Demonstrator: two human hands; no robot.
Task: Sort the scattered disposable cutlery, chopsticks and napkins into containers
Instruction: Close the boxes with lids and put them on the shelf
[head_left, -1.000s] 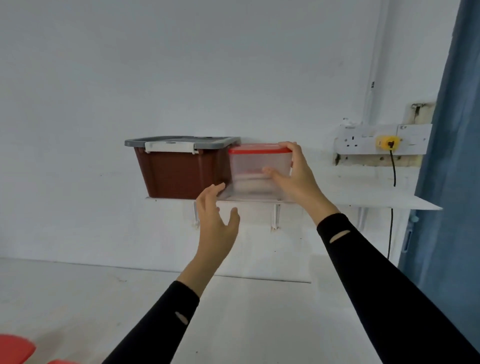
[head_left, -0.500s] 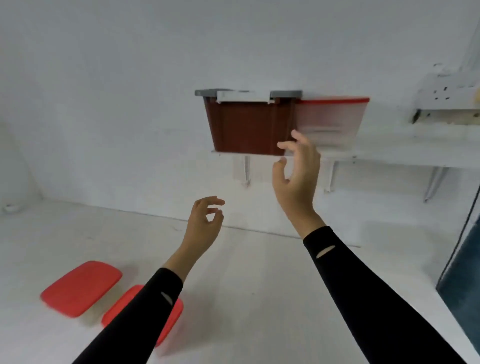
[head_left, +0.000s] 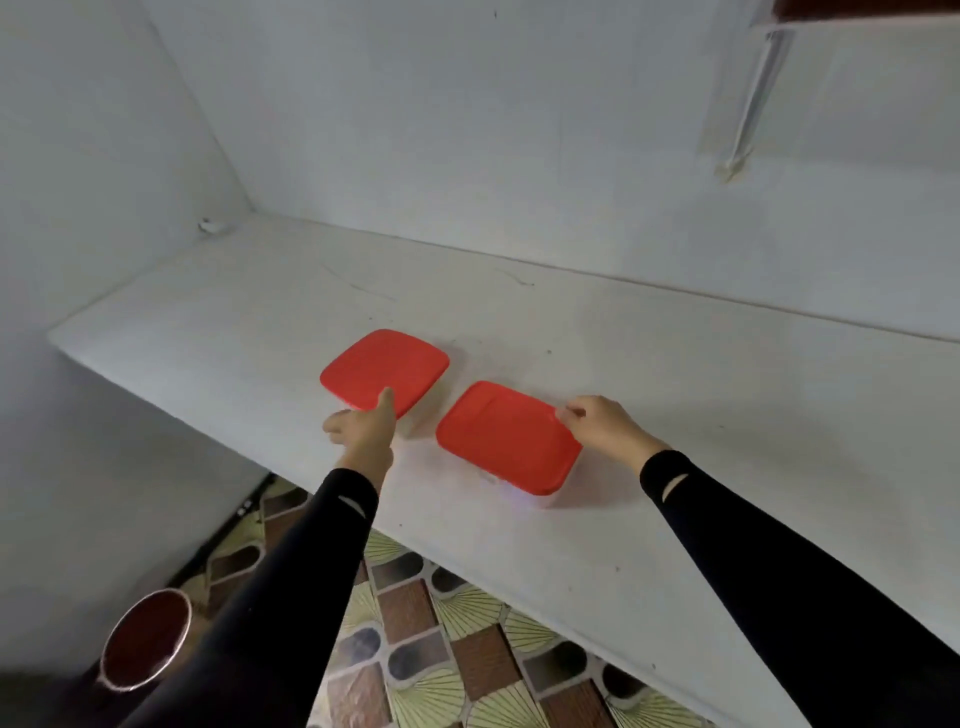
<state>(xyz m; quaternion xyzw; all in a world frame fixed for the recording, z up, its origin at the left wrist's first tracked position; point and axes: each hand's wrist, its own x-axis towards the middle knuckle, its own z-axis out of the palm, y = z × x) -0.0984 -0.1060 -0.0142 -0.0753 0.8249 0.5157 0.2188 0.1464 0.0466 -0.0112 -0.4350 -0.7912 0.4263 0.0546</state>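
Two shallow square containers with rounded corners stand on the white counter (head_left: 727, 415), near the middle of the frame. Each carries a plain red lid, fully seated.

The left container (head_left: 384, 371) sits slightly higher in the frame. The right container (head_left: 506, 439) sits just beside it, lower and to the right, with a narrow gap between them and no contact. A clear base shows beneath the right container's lid at its lower edge. No contents can be made out in either.

The left hand (head_left: 363, 431) reaches in from the lower left. Its thumb lies straight on the lower edge of the left container's lid and its fingers are curled off to the left. Whether they hold the rim cannot be determined.

The right hand (head_left: 602, 426) is at the right edge of the right container, fingers curled and pinching the lid's rim.

Both arms are in black sleeves. A shelf bracket (head_left: 748, 104) is fixed to the wall at upper right. Patterned floor tiles (head_left: 441, 649) and a round dark vessel (head_left: 145, 639) occupy the lower left.
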